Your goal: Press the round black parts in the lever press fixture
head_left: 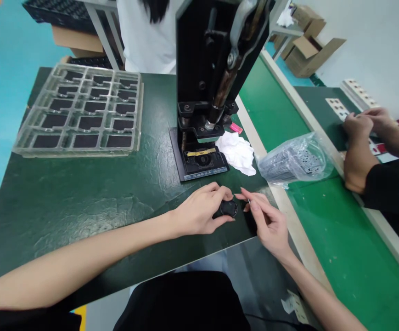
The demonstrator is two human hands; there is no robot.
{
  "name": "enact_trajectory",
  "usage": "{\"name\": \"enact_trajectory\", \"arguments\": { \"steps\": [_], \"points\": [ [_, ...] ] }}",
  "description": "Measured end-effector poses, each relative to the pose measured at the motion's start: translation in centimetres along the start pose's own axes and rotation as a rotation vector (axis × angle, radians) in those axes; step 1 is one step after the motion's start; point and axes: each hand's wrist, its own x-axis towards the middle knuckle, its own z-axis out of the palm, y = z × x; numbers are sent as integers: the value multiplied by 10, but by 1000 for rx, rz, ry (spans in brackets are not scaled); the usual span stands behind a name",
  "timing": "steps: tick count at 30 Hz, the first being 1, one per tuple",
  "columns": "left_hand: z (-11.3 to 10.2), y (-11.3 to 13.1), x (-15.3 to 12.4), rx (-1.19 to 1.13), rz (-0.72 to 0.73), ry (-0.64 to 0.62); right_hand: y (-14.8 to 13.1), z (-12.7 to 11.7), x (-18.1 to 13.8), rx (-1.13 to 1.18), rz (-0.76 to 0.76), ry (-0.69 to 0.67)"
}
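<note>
My left hand (201,210) is closed round a small round black part (228,208), held just above the dark green mat (82,197) near its front right corner. My right hand (266,218) sits right beside it, thumb and forefinger pinched on a thin pale sliver (249,200) that points at the part. What the sliver is, I cannot make out. Directly behind both hands stands a black hand press (208,87), its base fixture (202,161) holding a round seat with a yellow strip.
A clear plastic tray (78,110) of black rectangular parts lies at the back left. A crumpled white cloth (237,151) and a plastic bag of parts (295,158) lie right of the press. Another person's hands (361,138) work beyond the green conveyor belt (326,239); someone in white (144,32) stands behind the table.
</note>
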Motion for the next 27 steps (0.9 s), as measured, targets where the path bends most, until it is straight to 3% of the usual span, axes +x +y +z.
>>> {"name": "enact_trajectory", "arguments": {
  "steps": [9, 16, 22, 27],
  "points": [
    [0, 0, -1, 0, 15, 8, 7, -3, 3, 193, 207, 83],
    [-1, 1, 0, 44, 41, -8, 10, -8, 3, 135, 38, 147],
    [-1, 1, -1, 64, 44, -22, 3, -3, 3, 103, 145, 104],
    [-1, 1, -1, 78, 61, -18, 4, 3, -1, 12, 99, 64]
  ]
}}
